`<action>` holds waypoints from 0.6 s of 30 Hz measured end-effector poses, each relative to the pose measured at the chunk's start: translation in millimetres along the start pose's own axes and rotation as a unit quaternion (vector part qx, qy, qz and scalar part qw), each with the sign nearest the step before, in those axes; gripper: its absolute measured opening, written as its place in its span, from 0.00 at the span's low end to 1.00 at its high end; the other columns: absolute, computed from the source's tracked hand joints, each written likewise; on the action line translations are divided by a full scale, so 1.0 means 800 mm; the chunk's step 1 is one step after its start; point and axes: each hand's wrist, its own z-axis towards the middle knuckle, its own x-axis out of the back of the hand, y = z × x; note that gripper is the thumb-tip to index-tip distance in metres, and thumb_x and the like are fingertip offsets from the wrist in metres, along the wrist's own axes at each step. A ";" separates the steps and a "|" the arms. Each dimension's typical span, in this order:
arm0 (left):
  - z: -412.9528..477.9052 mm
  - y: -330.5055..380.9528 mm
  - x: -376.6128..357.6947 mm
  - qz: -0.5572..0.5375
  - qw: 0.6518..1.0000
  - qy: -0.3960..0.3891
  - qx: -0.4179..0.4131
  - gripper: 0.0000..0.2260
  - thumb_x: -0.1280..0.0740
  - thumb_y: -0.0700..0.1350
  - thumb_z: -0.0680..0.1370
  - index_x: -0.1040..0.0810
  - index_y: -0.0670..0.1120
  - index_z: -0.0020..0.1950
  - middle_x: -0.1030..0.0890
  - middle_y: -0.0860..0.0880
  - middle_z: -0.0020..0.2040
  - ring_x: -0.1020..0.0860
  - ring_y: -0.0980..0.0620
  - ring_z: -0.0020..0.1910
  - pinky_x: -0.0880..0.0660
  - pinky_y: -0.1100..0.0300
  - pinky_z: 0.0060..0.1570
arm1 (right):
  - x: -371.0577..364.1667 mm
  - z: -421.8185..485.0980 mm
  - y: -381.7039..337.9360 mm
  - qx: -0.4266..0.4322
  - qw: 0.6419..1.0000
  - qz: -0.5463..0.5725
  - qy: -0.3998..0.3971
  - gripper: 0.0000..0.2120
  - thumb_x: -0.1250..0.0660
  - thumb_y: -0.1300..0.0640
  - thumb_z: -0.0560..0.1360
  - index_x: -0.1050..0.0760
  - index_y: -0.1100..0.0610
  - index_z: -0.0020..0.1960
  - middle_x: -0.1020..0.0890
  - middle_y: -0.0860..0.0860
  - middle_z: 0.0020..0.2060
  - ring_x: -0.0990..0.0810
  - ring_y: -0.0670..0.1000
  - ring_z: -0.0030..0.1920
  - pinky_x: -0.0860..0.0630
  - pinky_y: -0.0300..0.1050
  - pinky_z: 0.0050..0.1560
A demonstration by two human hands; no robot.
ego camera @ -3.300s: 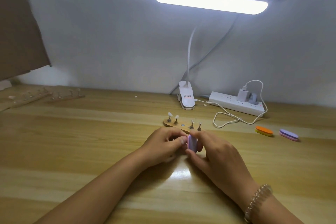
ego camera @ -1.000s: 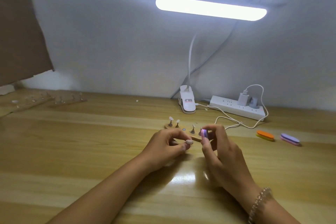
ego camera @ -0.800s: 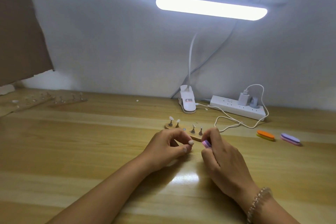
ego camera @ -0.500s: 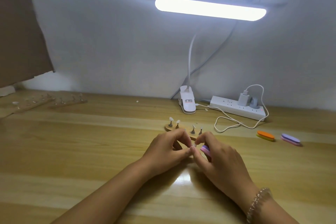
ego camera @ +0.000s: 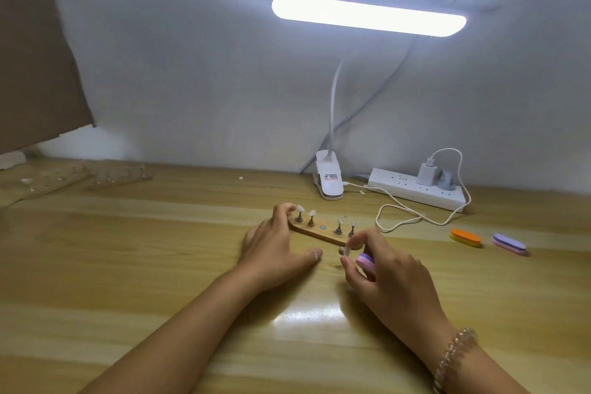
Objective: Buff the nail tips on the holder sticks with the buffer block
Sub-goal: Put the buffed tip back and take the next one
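A wooden holder base [ego camera: 315, 233] lies mid-table with several sticks carrying pale nail tips [ego camera: 300, 209] and one bare slot in the middle. My left hand [ego camera: 275, 246] is spread flat, its fingertips touching the base's left end and its thumb on the table. My right hand [ego camera: 383, 275] grips a small pink and purple buffer block [ego camera: 365, 260] in its curled fingers. Its thumb and forefinger also pinch a loose holder stick with a nail tip [ego camera: 344, 250] just in front of the base's right end.
A clip lamp's base [ego camera: 329, 184] and a white power strip [ego camera: 412, 190] with a looping cable [ego camera: 399, 217] stand behind. An orange buffer [ego camera: 465, 237] and a purple buffer [ego camera: 509, 243] lie at right. More holder bases [ego camera: 118, 176] sit far left under cardboard [ego camera: 35, 67].
My left hand has let go of the loose stick, opened and moved to the base's left end. My right hand now pinches that stick along with the buffer block.
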 end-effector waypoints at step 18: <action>0.011 -0.006 -0.006 0.041 0.998 0.038 -0.013 0.20 0.31 0.65 0.72 0.27 0.59 0.60 0.25 0.59 0.57 0.30 0.54 0.65 0.37 0.56 0.61 | -0.004 0.001 -0.001 -0.005 1.000 -0.015 0.021 0.08 0.28 0.48 0.73 0.25 0.46 0.49 0.29 0.39 0.31 0.20 0.53 0.33 0.26 0.47 0.31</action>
